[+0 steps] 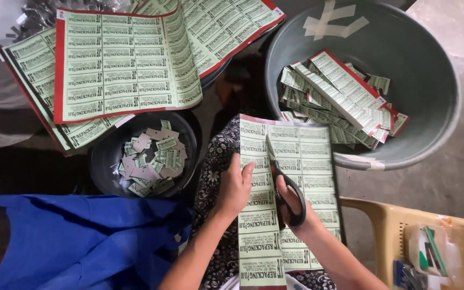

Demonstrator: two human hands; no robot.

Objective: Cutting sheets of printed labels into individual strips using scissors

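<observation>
A green label sheet (288,188) is held over the lap by the left hand (234,188) and cut lengthwise with scissors (283,182) gripped in the right hand (291,207), while cut strips (339,99) are piled in the grey tub (430,118) and uncut sheets (119,64) are left.

Label sheet (291,177) between the hands: pale green, black print, red edge; scissors (287,188) in right hand (296,207): black handles; basin (436,80) beyond the hands: grey; bowl (103,156) left of left hand (236,188): black; cloth (81,241): blue; skirt (216,161): black-white floral; chair (393,220): tan.
</observation>
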